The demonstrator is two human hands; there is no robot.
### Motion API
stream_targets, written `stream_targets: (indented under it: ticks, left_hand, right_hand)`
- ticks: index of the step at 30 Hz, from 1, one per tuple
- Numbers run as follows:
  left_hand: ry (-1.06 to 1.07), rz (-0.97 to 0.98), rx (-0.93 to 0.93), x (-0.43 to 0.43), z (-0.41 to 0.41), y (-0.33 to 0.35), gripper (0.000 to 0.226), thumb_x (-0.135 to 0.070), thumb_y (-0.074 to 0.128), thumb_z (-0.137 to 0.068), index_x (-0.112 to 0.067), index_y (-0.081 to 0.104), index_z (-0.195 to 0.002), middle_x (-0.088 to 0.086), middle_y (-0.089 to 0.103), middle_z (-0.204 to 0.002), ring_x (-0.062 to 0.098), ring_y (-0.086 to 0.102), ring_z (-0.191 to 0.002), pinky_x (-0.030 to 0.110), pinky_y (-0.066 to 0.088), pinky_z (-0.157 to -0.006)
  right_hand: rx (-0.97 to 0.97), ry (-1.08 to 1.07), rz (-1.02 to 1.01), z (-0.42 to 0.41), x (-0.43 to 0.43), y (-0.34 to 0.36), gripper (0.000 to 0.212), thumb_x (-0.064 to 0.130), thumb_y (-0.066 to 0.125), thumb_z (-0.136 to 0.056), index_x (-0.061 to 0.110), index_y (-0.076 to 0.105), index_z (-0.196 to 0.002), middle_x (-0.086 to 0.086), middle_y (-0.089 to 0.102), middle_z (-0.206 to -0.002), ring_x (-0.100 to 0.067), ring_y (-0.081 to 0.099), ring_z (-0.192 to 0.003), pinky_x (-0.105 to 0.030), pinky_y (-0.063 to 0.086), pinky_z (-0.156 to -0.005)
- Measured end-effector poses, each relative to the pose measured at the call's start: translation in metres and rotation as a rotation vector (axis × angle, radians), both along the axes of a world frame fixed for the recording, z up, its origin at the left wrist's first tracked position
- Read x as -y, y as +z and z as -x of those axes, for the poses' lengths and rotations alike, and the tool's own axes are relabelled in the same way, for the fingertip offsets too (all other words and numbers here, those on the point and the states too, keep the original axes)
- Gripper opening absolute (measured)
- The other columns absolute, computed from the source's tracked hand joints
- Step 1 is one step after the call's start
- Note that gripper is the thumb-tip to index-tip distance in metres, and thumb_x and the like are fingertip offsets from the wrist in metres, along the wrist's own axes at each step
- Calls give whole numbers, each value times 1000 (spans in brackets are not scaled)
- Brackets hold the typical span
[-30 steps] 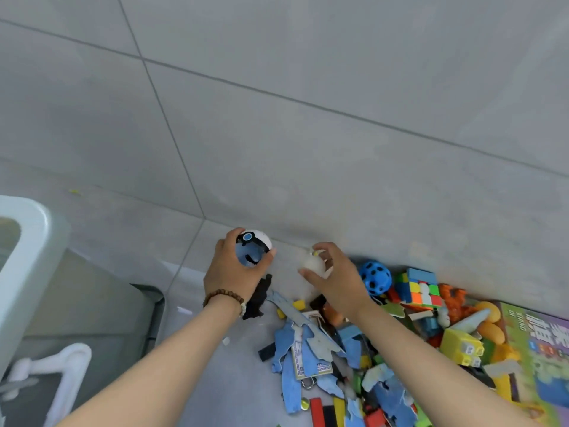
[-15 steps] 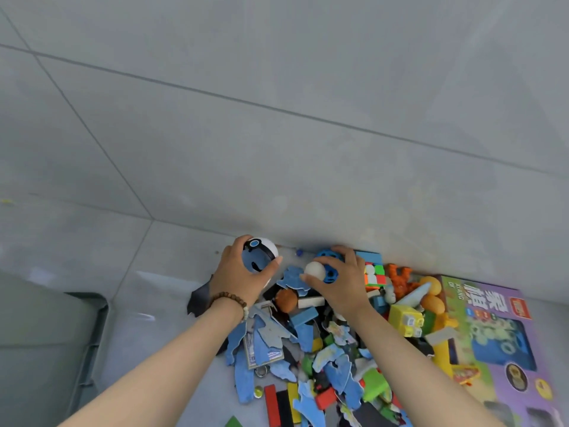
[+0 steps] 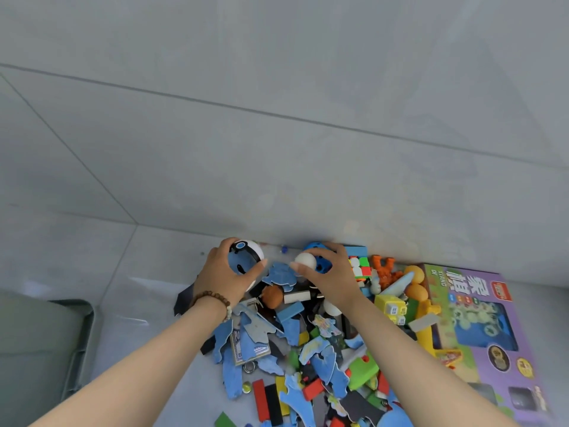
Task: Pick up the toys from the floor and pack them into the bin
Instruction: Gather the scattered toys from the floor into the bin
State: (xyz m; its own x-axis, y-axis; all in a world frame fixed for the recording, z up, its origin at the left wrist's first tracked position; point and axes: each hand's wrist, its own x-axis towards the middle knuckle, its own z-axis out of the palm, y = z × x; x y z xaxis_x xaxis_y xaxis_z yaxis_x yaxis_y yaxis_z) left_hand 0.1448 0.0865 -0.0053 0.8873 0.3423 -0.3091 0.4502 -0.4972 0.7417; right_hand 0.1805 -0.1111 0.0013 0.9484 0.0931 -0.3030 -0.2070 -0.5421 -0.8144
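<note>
My left hand point(image 3: 226, 274) grips a blue, white and black ball point(image 3: 246, 257) above the left end of the toy pile. My right hand point(image 3: 331, 277) holds a small white ball point(image 3: 304, 261) between thumb and fingers, and its fingers also curl over a blue perforated ball point(image 3: 320, 257) by the wall. Below my hands lies a heap of blue puzzle pieces point(image 3: 280, 274), coloured blocks point(image 3: 261, 399) and small figures. The bin is hardly in view; a grey-green container corner point(image 3: 40, 343) shows at the lower left.
A purple toy box point(image 3: 480, 328) lies flat at the right of the pile. A colour cube point(image 3: 360, 266), an orange figure point(image 3: 385, 271) and a yellow block point(image 3: 389, 306) sit next to my right hand. The grey tiled wall rises just behind the toys.
The view has swung right, so the white bin rim left the frame. My right hand carried the white ball to the blue perforated ball and closed over it. My left hand kept its ball.
</note>
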Motion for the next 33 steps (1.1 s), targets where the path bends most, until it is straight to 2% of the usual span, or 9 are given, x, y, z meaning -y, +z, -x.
stream_targets:
  ticks: [6, 10, 13, 15, 19, 21, 24, 29, 33]
  left_hand:
    - [-184, -92, 2, -10, -1, 78, 65, -63, 65, -70, -36, 42, -125, -6, 50, -120, 18, 54, -103, 38, 50, -88]
    - [-235, -125, 105, -27, 18, 178, 64, -63, 66, -69, -34, 44, -122, -7, 54, -119, 19, 56, -102, 34, 50, -85]
    - [-182, -162, 218, -59, 57, 259, 62, -59, 68, -70, -34, 46, -123, -11, 54, -118, 16, 54, -106, 30, 46, -83]
    - [-129, -158, 274, -88, 92, 301, 61, -59, 69, -70, -34, 47, -122, -13, 54, -118, 13, 52, -107, 30, 45, -86]
    - [-9, -159, 309, -160, 169, 346, 57, -51, 74, -70, -30, 51, -118, -13, 55, -109, 11, 52, -101, 25, 41, -82]
    - [93, -122, 298, -198, 209, 351, 56, -50, 75, -70, -31, 51, -117, -12, 55, -108, 12, 53, -99, 25, 41, -81]
    - [232, -110, 242, -254, 266, 334, 52, -51, 75, -69, -34, 51, -112, -10, 58, -107, 13, 55, -98, 26, 41, -80]
    - [480, -18, 98, -308, 340, 264, 47, -44, 77, -70, -31, 50, -106, -4, 59, -109, 14, 54, -96, 24, 39, -79]
    - [542, 54, 53, -321, 359, 214, 45, -36, 77, -73, -27, 49, -106, -5, 52, -108, 16, 51, -102, 21, 35, -82]
  right_hand:
    - [29, 36, -105, 16, 4, 102, 18, 37, 73, -78, 37, 65, -94, 7, 44, -125, -7, 47, -114, -9, 39, -79]
    - [92, 57, -209, 48, -5, 199, 14, 49, 75, -70, 50, 67, -83, 15, 50, -119, -13, 54, -112, -37, 49, -96]
    - [118, 95, -337, 83, -31, 267, 12, 36, 75, -75, 36, 70, -86, 8, 56, -118, -16, 60, -106, -38, 54, -92]
    - [111, 157, -414, 108, -61, 306, 8, 22, 72, -80, 29, 69, -83, 14, 62, -107, -15, 63, -98, -38, 53, -88]
    - [56, 305, -492, 161, -139, 353, 9, 15, 68, -84, 23, 69, -81, 17, 63, -90, -12, 62, -87, -31, 54, -82]
    - [20, 365, -504, 186, -182, 357, 5, 15, 67, -85, 19, 69, -84, 17, 62, -89, -12, 60, -84, -26, 54, -78]
    - [-78, 444, -483, 219, -244, 340, 10, 24, 70, -84, 20, 71, -93, 9, 61, -106, -10, 63, -88, -31, 56, -83]
    - [-370, 639, -321, 261, -316, 270, 24, 38, 72, -80, 23, 70, -99, 6, 65, -94, -10, 64, -92, -31, 55, -85]
    - [-446, 629, -231, 266, -346, 223, 27, 43, 71, -79, 24, 70, -99, 5, 67, -98, -12, 63, -96, -35, 54, -86]
